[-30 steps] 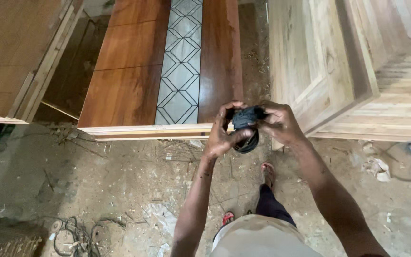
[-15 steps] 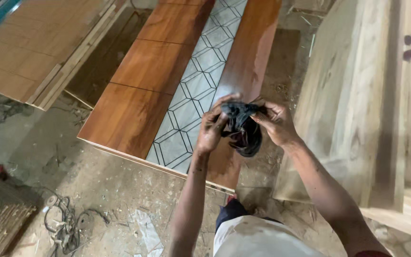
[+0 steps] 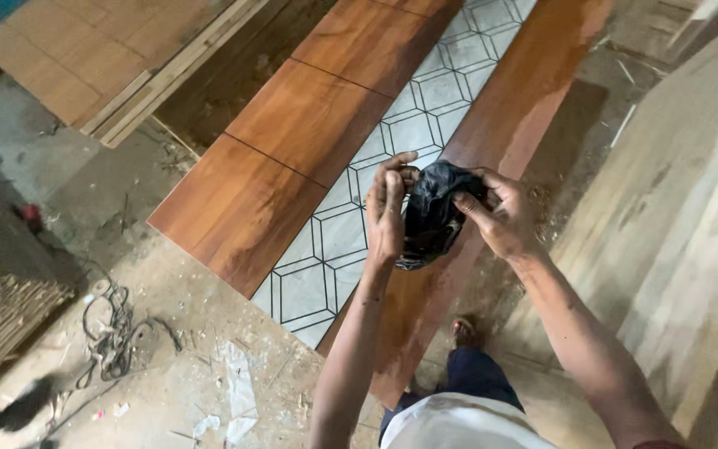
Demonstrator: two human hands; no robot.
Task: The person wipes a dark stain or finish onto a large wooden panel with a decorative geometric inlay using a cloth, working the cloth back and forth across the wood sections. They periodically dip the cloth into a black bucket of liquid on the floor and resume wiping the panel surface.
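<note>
Black bag [image 3: 432,218], crumpled and glossy, bunched into a dark lump, held between both hands above the door. Below and behind the grip: long wooden door [image 3: 309,150], brown panels with a pale geometric strip down the middle. Right of the grip: pale bare timber panel [image 3: 683,224]. Left hand [image 3: 386,212] pressed against the bag's left side, fingers curled over its top. Right hand [image 3: 500,218] pinching the bag's upper right edge. Lower left of the grip: tangled cable [image 3: 114,333] on dusty floor.
</note>
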